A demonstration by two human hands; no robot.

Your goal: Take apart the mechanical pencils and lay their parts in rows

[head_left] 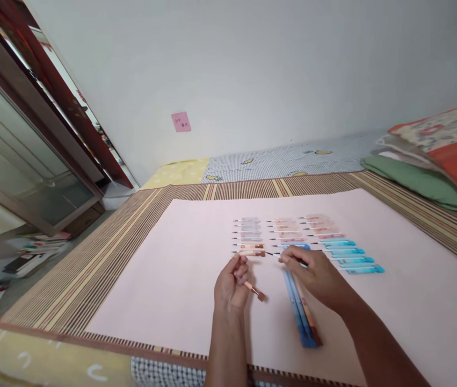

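My left hand [231, 282] is closed round a slim pen with a brown end [261, 296], which pokes out to the lower right. My right hand [312, 269] pinches another slim pen [273, 255]; its dark tip points left and the rest is mostly covered by my fingers. Just beyond the left fingers lies a brown-ended pen [257, 253], the nearest of a column with grey pens [250, 228]. Pinkish pens [287, 228] and bright blue pens [359, 260] form more columns. Below my right hand, a small bundle of blue and brown pens [303, 317] lies lengthwise.
A pale pink sheet [164, 285] lies under everything on a striped mat [79, 269]. Folded cloths and a green cushion [413, 180] are piled at the right. A pink note [181, 122] is stuck to the wall. A cabinet [30, 150] stands at the left.
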